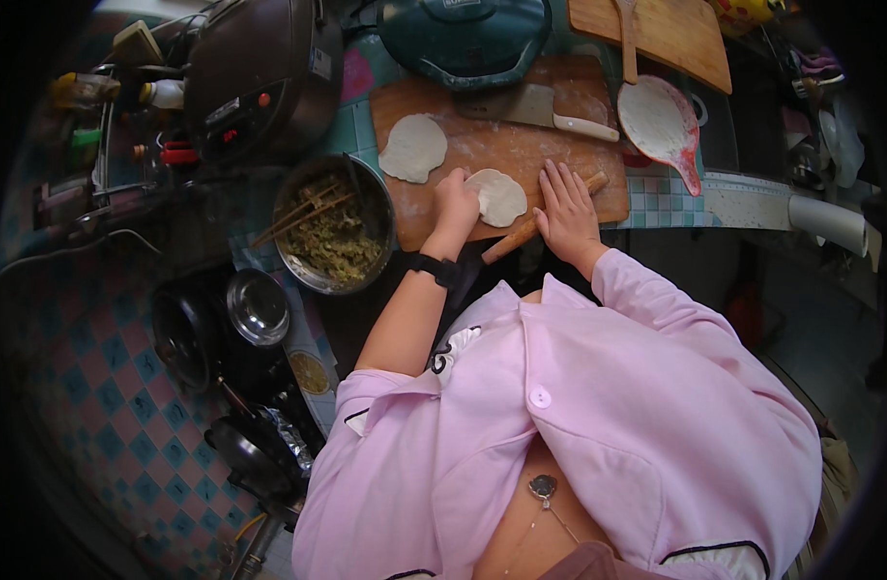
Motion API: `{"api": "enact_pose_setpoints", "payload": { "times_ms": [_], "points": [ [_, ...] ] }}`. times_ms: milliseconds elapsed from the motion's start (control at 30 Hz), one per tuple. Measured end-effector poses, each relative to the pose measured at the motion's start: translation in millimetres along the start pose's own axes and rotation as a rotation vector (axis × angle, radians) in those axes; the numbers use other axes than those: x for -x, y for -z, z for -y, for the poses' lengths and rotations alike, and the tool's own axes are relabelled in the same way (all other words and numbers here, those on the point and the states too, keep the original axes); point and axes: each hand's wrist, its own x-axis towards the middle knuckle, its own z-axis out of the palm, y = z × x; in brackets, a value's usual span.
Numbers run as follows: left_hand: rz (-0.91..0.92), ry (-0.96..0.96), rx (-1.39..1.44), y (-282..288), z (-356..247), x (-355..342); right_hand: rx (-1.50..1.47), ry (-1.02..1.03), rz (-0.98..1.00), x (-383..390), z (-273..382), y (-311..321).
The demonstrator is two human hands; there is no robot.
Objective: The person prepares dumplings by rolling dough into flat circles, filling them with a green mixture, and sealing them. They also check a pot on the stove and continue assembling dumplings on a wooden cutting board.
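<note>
My left hand pinches the left edge of a small dough wrapper that lies on the wooden board. Fingers stretched out, my right hand lies flat over a wooden rolling pin, which slants across the board's near edge. The pin's middle is hidden under that hand. Another rolled dough wrapper rests farther back on the left of the board. Behind both, a cleaver with a pale handle lies across the board.
Left of the board stands a metal bowl of greenish filling, chopsticks laid in it. A red-rimmed bowl of flour with a wooden spoon is at the right. A dark green appliance and a cooker stand behind.
</note>
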Motion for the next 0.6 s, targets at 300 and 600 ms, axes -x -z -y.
{"api": "enact_pose_setpoints", "payload": {
  "times_ms": [300, 600],
  "points": [
    [0.185, -0.037, -0.264, 0, -26, -12, -0.034, -0.066, -0.155, -93, 22, -20],
    [-0.047, 0.125, 0.034, 19, 10, 15, -0.038, -0.012, 0.018, 11, 1, 2]
  ]
}}
